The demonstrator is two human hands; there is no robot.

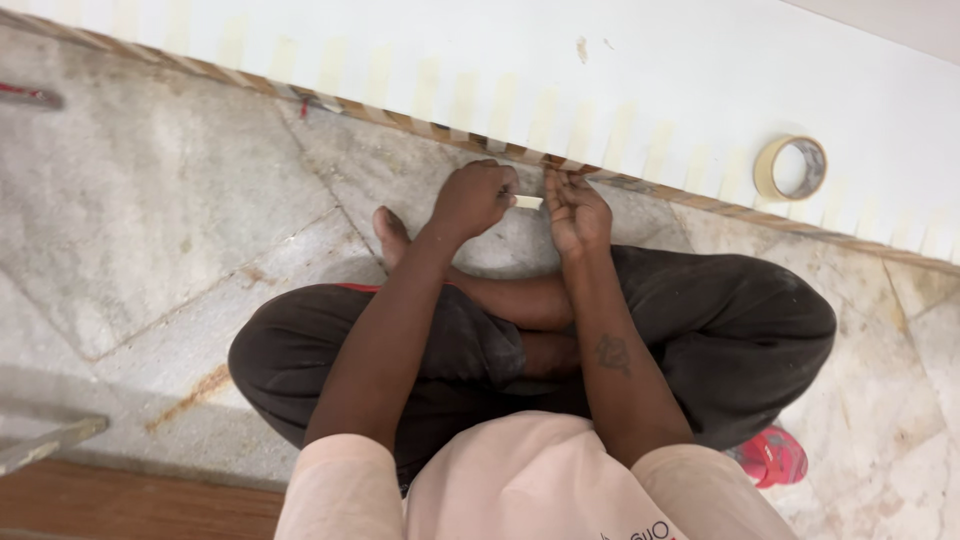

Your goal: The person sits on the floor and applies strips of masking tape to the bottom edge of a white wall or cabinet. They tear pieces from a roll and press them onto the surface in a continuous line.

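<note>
I sit cross-legged on a marble floor, facing a white board with a wooden edge. Several short strips of pale masking tape run across that edge. My left hand is closed, pinching one end of a short piece of masking tape. My right hand holds the other end, fingers curled, just below the board's edge. The strip is stretched between both hands, close to the wooden edge.
A roll of masking tape lies on the white board to the right. A red object sits by my right knee. A metal bar and a wooden plank lie at lower left.
</note>
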